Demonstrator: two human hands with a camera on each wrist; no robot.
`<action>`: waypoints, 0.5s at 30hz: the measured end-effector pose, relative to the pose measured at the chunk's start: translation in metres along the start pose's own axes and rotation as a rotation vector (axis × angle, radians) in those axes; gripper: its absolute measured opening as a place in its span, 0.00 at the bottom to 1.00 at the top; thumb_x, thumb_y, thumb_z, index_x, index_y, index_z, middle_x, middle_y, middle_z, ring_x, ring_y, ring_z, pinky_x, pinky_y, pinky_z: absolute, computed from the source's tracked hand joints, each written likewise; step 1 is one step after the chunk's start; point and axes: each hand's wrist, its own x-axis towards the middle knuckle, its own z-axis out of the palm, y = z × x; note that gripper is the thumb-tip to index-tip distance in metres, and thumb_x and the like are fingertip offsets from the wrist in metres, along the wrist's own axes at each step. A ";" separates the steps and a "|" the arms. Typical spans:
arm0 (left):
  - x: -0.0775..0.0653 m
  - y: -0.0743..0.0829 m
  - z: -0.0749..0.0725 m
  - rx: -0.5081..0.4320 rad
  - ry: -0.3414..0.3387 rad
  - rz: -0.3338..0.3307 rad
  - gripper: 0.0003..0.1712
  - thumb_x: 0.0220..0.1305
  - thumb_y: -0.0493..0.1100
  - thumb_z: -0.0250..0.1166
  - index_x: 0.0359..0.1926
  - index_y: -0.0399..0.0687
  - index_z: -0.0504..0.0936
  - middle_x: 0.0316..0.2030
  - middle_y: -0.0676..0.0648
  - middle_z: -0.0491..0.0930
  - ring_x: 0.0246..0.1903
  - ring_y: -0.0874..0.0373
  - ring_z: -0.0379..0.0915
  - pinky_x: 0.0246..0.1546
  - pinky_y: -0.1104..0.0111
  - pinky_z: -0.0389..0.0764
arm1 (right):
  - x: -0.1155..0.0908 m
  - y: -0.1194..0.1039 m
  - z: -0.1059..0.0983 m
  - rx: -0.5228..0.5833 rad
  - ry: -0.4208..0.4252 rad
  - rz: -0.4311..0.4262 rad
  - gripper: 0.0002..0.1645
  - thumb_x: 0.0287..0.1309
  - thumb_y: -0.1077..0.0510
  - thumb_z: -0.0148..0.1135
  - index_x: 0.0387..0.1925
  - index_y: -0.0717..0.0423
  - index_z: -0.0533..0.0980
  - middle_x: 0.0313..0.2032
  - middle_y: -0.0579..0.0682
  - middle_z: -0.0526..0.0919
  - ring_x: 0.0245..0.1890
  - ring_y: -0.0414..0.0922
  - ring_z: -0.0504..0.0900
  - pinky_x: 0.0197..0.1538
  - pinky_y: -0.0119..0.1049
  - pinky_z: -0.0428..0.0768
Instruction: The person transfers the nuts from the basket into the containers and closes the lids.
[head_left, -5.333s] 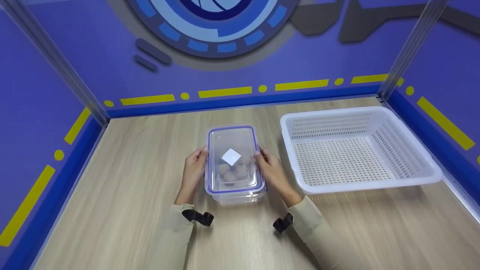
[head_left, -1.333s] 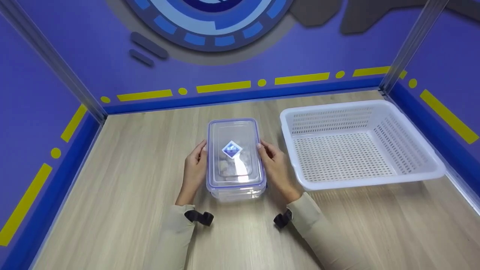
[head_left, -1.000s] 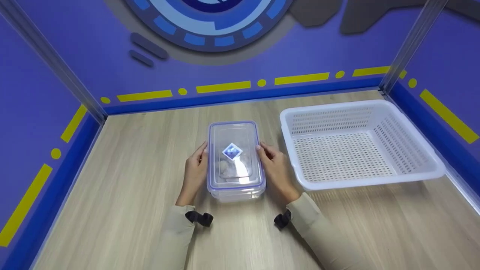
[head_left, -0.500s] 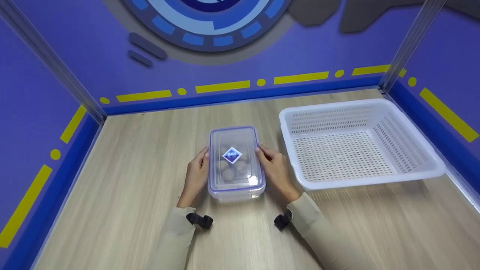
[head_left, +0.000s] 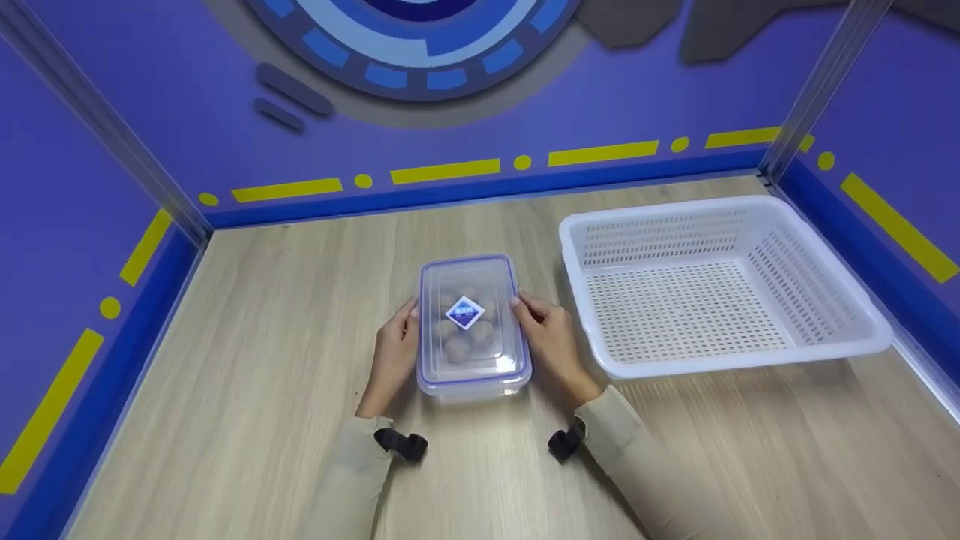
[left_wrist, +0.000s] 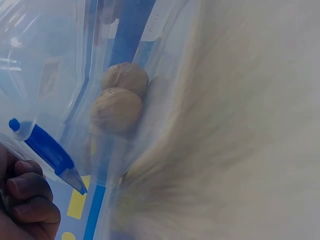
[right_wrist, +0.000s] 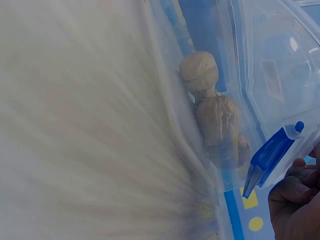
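A clear rectangular food container (head_left: 472, 367) with a blue-edged lid lies between my hands in the head view. Its lid bears a diamond-shaped blue-and-white sticker (head_left: 465, 312). Through the plastic show several round tan walnuts (left_wrist: 116, 110), also seen as walnuts (right_wrist: 217, 115) from the right wrist. My left hand (head_left: 395, 352) grips the left long side and my right hand (head_left: 553, 341) the right one, thumbs near the lid's edge. A blue latch (left_wrist: 50, 152) angles outward near the left hand's curled fingers; another blue latch (right_wrist: 270, 152) does likewise by the right hand.
To the right of the container stands a white perforated plastic basket (head_left: 690, 307), its inside bare. Both sit on a wood-grain tabletop (head_left: 300, 300). Blue printed panels (head_left: 420, 150) wall the table at the back and on both sides.
About a second ago the container's far end was higher in view with glare over the walnuts; it has since tipped down, and the walnuts show more clearly. Both hands keep their hold.
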 end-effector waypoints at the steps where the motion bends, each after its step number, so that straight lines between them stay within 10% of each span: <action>1: 0.000 0.000 0.000 -0.001 -0.003 -0.002 0.23 0.72 0.37 0.47 0.65 0.33 0.68 0.39 0.37 0.79 0.32 0.56 0.68 0.37 0.65 0.73 | 0.000 0.000 0.000 0.005 -0.004 0.000 0.22 0.63 0.56 0.61 0.54 0.64 0.77 0.53 0.60 0.81 0.53 0.49 0.81 0.57 0.45 0.79; 15: -0.002 0.001 0.000 0.003 -0.056 -0.018 0.23 0.74 0.38 0.45 0.65 0.33 0.67 0.62 0.32 0.71 0.63 0.40 0.67 0.65 0.50 0.68 | -0.010 -0.017 -0.003 0.053 -0.018 0.031 0.22 0.64 0.60 0.59 0.55 0.70 0.75 0.53 0.65 0.80 0.49 0.52 0.81 0.52 0.38 0.81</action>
